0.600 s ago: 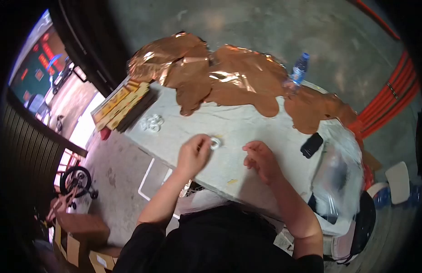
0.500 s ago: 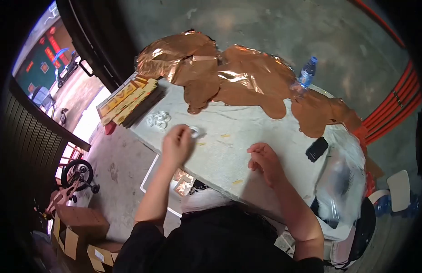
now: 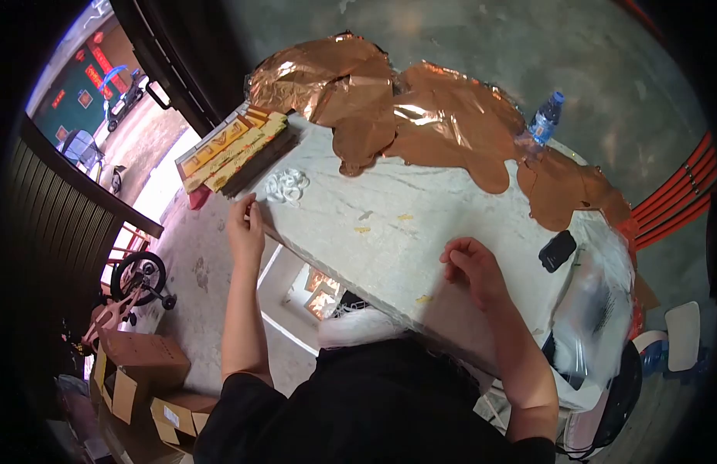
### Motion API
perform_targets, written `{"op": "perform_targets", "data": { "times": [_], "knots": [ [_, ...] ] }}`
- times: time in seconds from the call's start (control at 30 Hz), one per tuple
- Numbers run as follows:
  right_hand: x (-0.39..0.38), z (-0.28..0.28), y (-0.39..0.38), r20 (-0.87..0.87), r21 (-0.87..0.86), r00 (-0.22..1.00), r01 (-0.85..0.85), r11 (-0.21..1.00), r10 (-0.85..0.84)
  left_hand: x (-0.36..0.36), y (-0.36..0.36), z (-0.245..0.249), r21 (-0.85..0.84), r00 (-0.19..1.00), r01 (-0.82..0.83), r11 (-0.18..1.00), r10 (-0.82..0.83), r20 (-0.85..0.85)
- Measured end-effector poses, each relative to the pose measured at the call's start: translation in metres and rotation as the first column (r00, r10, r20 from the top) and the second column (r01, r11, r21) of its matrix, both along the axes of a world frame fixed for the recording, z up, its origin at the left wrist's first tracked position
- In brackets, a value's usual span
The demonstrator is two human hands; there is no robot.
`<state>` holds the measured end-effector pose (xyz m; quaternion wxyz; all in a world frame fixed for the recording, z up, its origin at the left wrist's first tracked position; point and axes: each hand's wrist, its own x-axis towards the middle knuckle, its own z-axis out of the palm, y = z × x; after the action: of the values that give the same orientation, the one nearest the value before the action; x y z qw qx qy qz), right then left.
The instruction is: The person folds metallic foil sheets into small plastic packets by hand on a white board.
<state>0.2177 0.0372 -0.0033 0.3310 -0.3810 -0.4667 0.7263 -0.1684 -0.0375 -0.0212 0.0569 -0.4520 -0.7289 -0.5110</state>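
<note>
My left hand [image 3: 246,228] is at the table's left edge, its fingers loosely bent and nothing visible in them. Just to its right on the table lies a pile of small white rings [image 3: 286,186], like little ribbon rolls. Beyond that hand sits a stack of flat printed packets [image 3: 233,151], yellow and brown. Above the table's front half, my right hand [image 3: 476,271] hovers with half-curled fingers and thumb apart, holding nothing that I can see. Small yellow strips [image 3: 405,217] and a small grey scrap [image 3: 365,215] lie between the hands.
Copper-coloured foil balloons [image 3: 451,131] spread along the table's far side. A water bottle [image 3: 545,118] stands among them. To the right are a black device [image 3: 558,251] and a clear plastic bag [image 3: 594,301]. Cardboard boxes [image 3: 146,363] and a small bike [image 3: 138,286] stand lower left.
My left hand has moved left from mid-table to the edge, and the white ring it held is out of it. The view has shifted slightly; my right hand stays nearly in place.
</note>
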Motion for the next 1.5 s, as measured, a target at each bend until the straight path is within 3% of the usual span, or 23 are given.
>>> {"op": "perform_targets", "data": {
  "times": [0.03,0.23,0.3,0.37,0.5,0.63,0.67,0.73,0.77,0.83,0.97,1.03,1.1,1.2,1.27,1.3,1.37,1.4,1.47,1.5],
  "knots": [
    [0.001,-0.002,0.001,-0.007,0.015,1.0,-0.021,1.0,0.021,0.005,-0.009,-0.002,-0.036,0.998,-0.006,0.999,0.008,0.064],
    [0.001,-0.003,0.0,0.027,0.063,0.997,-0.068,0.996,0.066,0.014,-0.049,-0.042,-0.168,0.997,-0.003,0.986,0.016,0.073],
    [0.001,-0.003,0.0,0.023,0.064,0.997,-0.07,0.996,0.068,0.021,-0.051,-0.054,-0.157,0.976,0.137,0.978,-0.106,0.191],
    [0.001,-0.002,0.0,0.055,0.08,0.997,-0.06,0.995,0.056,0.041,-0.054,-0.056,-0.38,0.941,0.324,0.866,-0.252,0.227],
    [0.003,-0.006,0.0,0.039,0.073,0.997,-0.068,0.995,0.065,0.089,-0.055,-0.098,-0.444,0.802,0.592,0.672,-0.438,0.406],
    [0.003,-0.002,-0.002,0.03,0.068,0.997,-0.068,0.995,0.066,0.12,-0.039,-0.118,-0.628,0.737,0.655,0.42,-0.538,0.409],
    [0.002,0.0,-0.001,0.037,0.063,0.997,-0.067,0.996,0.064,0.12,-0.036,-0.127,-0.625,0.738,0.655,0.425,-0.537,0.408],
    [0.003,-0.002,0.0,0.031,0.074,0.997,-0.077,0.994,0.075,0.119,-0.029,-0.149,-0.641,0.658,0.656,0.399,-0.718,0.227],
    [0.003,-0.003,0.001,0.023,0.084,0.996,-0.085,0.993,0.084,0.119,-0.027,-0.154,-0.641,0.658,0.655,0.4,-0.719,0.223],
    [0.003,-0.006,0.002,0.026,0.094,0.996,-0.092,0.991,0.09,0.121,-0.025,-0.153,-0.671,0.598,0.689,0.275,-0.738,0.312],
    [0.003,-0.008,0.0,0.035,0.13,0.996,-0.091,0.987,0.087,0.119,-0.029,-0.136,-0.638,0.611,0.691,0.341,-0.748,0.261],
    [0.002,-0.013,0.001,0.042,0.162,0.995,-0.096,0.982,0.09,0.112,-0.037,-0.13,-0.576,0.605,0.767,0.282,-0.615,0.505],
    [-0.001,-0.012,0.0,0.042,0.202,0.995,-0.098,0.974,0.092,0.11,-0.048,-0.114,-0.551,0.602,0.777,0.306,-0.617,0.506],
    [-0.008,-0.009,-0.012,0.142,0.305,0.986,-0.125,0.944,0.085,0.126,-0.057,-0.058,-0.42,0.516,0.855,0.305,-0.588,0.623],
    [-0.015,-0.007,-0.023,0.186,0.387,0.97,-0.222,0.895,0.16,0.14,-0.061,-0.024,-0.175,0.308,0.938,0.299,-0.486,0.818],
    [-0.018,-0.005,-0.03,0.178,0.39,0.971,-0.219,0.894,0.16,0.146,-0.062,-0.005,-0.182,0.315,0.936,0.3,-0.487,0.815],
    [-0.021,0.002,-0.04,0.228,0.556,0.923,-0.386,0.736,0.311,0.159,-0.056,0.026,-0.174,0.332,0.94,0.293,-0.672,0.662],
    [-0.02,0.008,-0.043,0.229,0.562,0.922,-0.387,0.731,0.312,0.163,-0.053,0.032,-0.124,0.321,0.939,0.321,-0.684,0.655],
    [-0.017,0.022,-0.045,0.274,0.195,0.735,-0.674,0.712,0.621,0.17,-0.043,0.035,-0.078,0.347,0.918,0.389,-0.693,0.631],
    [-0.014,0.029,-0.044,0.281,0.198,0.734,-0.675,0.711,0.619,0.175,-0.039,0.036,-0.034,0.372,0.893,0.45,-0.692,0.618]
  ]
}}
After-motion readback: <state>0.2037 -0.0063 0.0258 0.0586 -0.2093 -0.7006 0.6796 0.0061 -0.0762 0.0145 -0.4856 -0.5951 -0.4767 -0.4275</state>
